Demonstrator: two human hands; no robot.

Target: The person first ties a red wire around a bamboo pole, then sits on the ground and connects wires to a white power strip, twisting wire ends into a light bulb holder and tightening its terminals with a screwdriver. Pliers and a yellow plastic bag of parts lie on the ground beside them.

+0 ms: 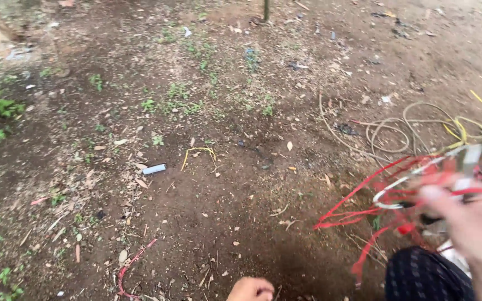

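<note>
Our right hand, blurred, grips a tangle of red wires at the frame's right, fingers closed around it; our left hand is curled at the bottom edge, its grasp unclear; tan wire coils and a yellow scrap remain ungathered on the dirt.

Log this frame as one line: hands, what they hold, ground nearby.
right hand: blurred, among red wires | left hand: fisted, low, holds nothing visible | ground: tan wire coil, yellow wire, grey tube

One small grey tube lies left; one yellow wire scrap beside it; one red strip near.
</note>
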